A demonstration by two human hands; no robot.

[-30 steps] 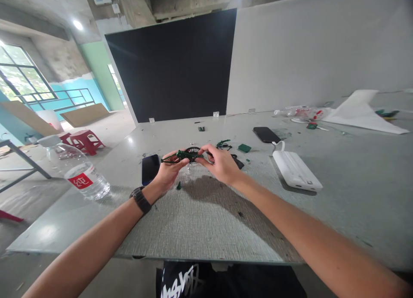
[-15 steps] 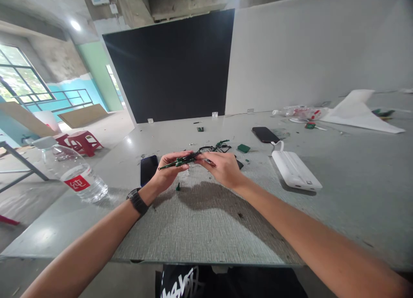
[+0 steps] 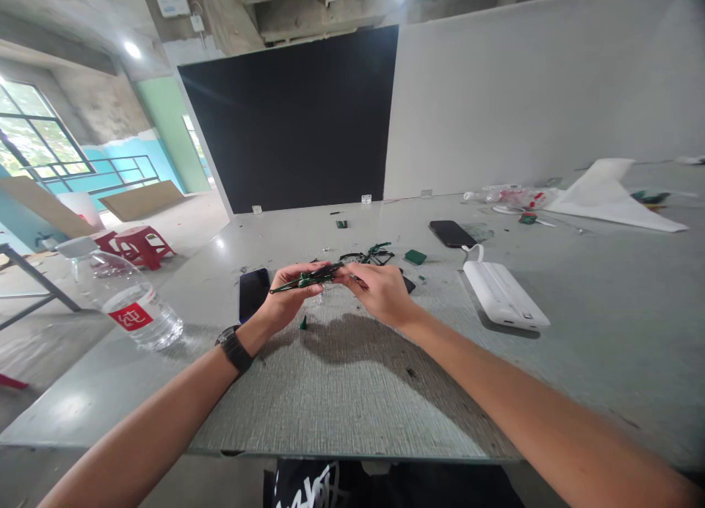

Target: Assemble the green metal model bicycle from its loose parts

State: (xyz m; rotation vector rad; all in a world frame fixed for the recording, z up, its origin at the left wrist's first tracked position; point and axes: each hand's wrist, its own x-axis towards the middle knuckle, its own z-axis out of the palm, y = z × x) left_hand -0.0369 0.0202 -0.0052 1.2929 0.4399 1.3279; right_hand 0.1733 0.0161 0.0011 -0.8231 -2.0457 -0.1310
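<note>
A thin dark green and black part (image 3: 311, 278) is held above the middle of the table, its long end pointing left. My left hand (image 3: 287, 296) is wrapped round it, a black watch on the wrist. The fingers of my right hand (image 3: 380, 291) pinch the right end of the same part, and the fingertips hide the spot they grip. Just behind the hands lie dark green and black frame pieces (image 3: 374, 253). A small green piece (image 3: 303, 322) stands on the table below my left hand, and a green block (image 3: 415, 257) lies right of the frame pieces.
On the grey table (image 3: 341, 405), a dark phone (image 3: 254, 294) and a water bottle (image 3: 135, 302) are at the left. At the right are another phone (image 3: 452, 233), a white power bank (image 3: 504, 294) and a white sheet (image 3: 609, 200). A black panel (image 3: 297, 119) stands behind.
The view has tilted up slightly. The held part has turned a little between the fingers, and both hands remain closed on it in nearly the same place.
</note>
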